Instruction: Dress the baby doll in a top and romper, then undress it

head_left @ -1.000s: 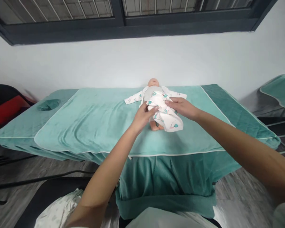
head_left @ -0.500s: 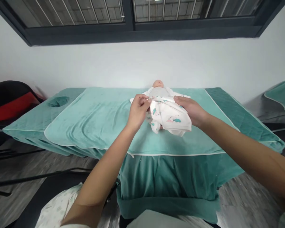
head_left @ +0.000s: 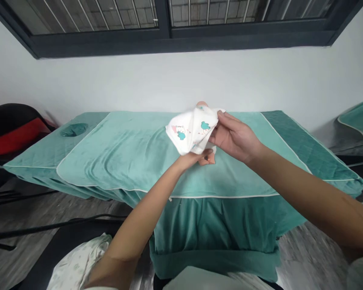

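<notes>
A doll lies on the turquoise bed cover, its head (head_left: 202,103) toward the wall and its feet (head_left: 207,160) toward me. Over its body, a white baby garment (head_left: 187,131) printed with small animals and teal shapes is lifted and spread, hiding most of the doll. My right hand (head_left: 236,136) pinches the garment's right edge between thumb and fingers. My left hand (head_left: 192,160) reaches beneath the cloth close to the doll's feet. Most of its fingers are covered, so its grip cannot be made out.
The turquoise cover (head_left: 133,149) spreads over a bed with a face hole (head_left: 74,129) at its left end. A black and red chair (head_left: 18,129) stands at left. Patterned white cloth (head_left: 78,262) lies lower left. A dark window frame (head_left: 181,42) spans the wall above.
The garment has been raised and shifted left, now covering the doll's torso. My left hand has moved from the garment's upper left edge down beneath it; my right hand still grips its edge.
</notes>
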A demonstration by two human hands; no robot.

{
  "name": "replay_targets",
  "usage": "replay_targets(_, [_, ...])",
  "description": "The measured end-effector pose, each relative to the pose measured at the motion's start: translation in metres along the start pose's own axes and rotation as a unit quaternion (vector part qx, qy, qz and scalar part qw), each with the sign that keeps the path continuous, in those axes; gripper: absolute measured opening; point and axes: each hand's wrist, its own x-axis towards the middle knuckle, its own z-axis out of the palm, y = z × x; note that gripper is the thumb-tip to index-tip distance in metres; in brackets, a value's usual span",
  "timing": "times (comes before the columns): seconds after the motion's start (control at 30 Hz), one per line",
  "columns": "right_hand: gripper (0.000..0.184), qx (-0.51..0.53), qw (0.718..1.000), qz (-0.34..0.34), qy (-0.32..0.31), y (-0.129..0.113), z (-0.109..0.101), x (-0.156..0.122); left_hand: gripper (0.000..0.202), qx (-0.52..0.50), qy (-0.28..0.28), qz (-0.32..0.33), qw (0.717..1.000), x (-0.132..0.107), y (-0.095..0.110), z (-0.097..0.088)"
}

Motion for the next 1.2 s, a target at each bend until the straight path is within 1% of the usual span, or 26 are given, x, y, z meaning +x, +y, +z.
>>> replay_targets(0.03, [0.041, -0.009, 1.0, -0.013, 0.006, -0.001, 0.002, 0.001, 0.033, 0.012, -0.011, -0.023, 1.0, -0.001, -0.007, 0.001])
replay_targets(0.07, [0.043, -0.018, 0.999, -0.028, 0.015, -0.002, 0.003, 0.003, 0.034, 0.011, -0.011, -0.046, 0.999, -0.002, -0.012, 0.001])
replay_targets(0.13, [0.046, -0.04, 0.997, -0.054, 0.042, -0.005, 0.001, 0.006, 0.035, -0.012, 0.021, -0.065, 0.998, -0.004, -0.021, 0.0])
replay_targets(0.2, [0.047, -0.059, 0.994, -0.064, 0.07, -0.007, -0.007, 0.008, 0.036, -0.051, 0.066, -0.05, 0.995, -0.003, -0.021, -0.005])
replay_targets(0.3, [0.044, -0.065, 0.992, -0.051, 0.099, -0.004, -0.025, 0.007, 0.032, -0.129, 0.131, 0.005, 0.983, 0.005, -0.008, -0.022])
replay_targets(0.37, [0.04, -0.047, 0.992, -0.02, 0.111, 0.005, -0.041, 0.004, 0.027, -0.173, 0.162, 0.046, 0.97, 0.012, 0.006, -0.037])
replay_targets(0.4, [0.036, -0.035, 0.993, 0.006, 0.116, 0.012, -0.049, 0.002, 0.024, -0.187, 0.172, 0.067, 0.965, 0.016, 0.013, -0.044])
replay_targets(0.5, [0.023, -0.017, 0.982, 0.122, 0.145, 0.037, -0.071, -0.006, 0.018, -0.188, 0.182, 0.111, 0.959, 0.022, 0.033, -0.057])
replay_targets(0.53, [0.022, -0.023, 0.976, 0.15, 0.155, 0.044, -0.076, -0.009, 0.018, -0.171, 0.18, 0.115, 0.962, 0.023, 0.04, -0.058])
replay_targets(0.57, [0.023, -0.039, 0.973, 0.164, 0.157, 0.049, -0.079, -0.011, 0.018, -0.145, 0.175, 0.115, 0.967, 0.024, 0.046, -0.056])
replay_targets(0.6, [0.026, -0.065, 0.974, 0.162, 0.146, 0.051, -0.079, -0.014, 0.019, -0.115, 0.165, 0.113, 0.973, 0.025, 0.052, -0.054])
replay_targets(0.63, [0.032, -0.097, 0.976, 0.146, 0.126, 0.051, -0.076, -0.015, 0.019, -0.083, 0.15, 0.108, 0.979, 0.026, 0.059, -0.05])
replay_targets(0.73, [0.056, -0.195, 0.979, 0.052, 0.033, 0.036, -0.056, -0.014, 0.02, -0.005, 0.093, 0.101, 0.991, 0.028, 0.079, -0.033])
replay_targets(0.8, [0.065, -0.232, 0.972, -0.029, -0.005, 0.019, -0.038, -0.006, 0.02, 0.036, 0.048, 0.098, 0.993, 0.028, 0.093, -0.022])
replay_targets(0.83, [0.064, -0.251, 0.965, -0.07, -0.009, 0.011, -0.03, -0.001, 0.019, 0.053, 0.028, 0.1, 0.993, 0.027, 0.1, -0.018])
replay_targets(0.9, [0.06, -0.307, 0.942, -0.135, -0.003, -0.003, -0.021, 0.012, 0.017, 0.085, 0.004, 0.119, 0.989, 0.025, 0.11, -0.013])
replay_targets(0.97, [0.052, -0.367, 0.915, -0.167, 0.005, -0.013, -0.019, 0.023, 0.019, 0.119, 0.003, 0.148, 0.982, 0.023, 0.118, -0.012])
replay_targets(1.03, [0.043, -0.398, 0.901, -0.17, -0.003, -0.021, -0.022, 0.031, 0.019, 0.146, 0.004, 0.168, 0.975, 0.021, 0.122, -0.015])
replay_targets(1.07, [0.039, -0.398, 0.902, -0.166, -0.015, -0.024, -0.023, 0.033, 0.018, 0.151, 0.003, 0.169, 0.974, 0.02, 0.123, -0.017])
replay_targets(1.13, [0.037, -0.376, 0.913, -0.148, -0.049, -0.03, -0.026, 0.032, 0.015, 0.142, 0.001, 0.158, 0.977, 0.019, 0.123, -0.021])
replay_targets(1.2, [0.039, -0.349, 0.926, -0.116, -0.082, -0.034, -0.027, 0.027, 0.015, 0.117, 0.001, 0.137, 0.984, 0.018, 0.121, -0.025])
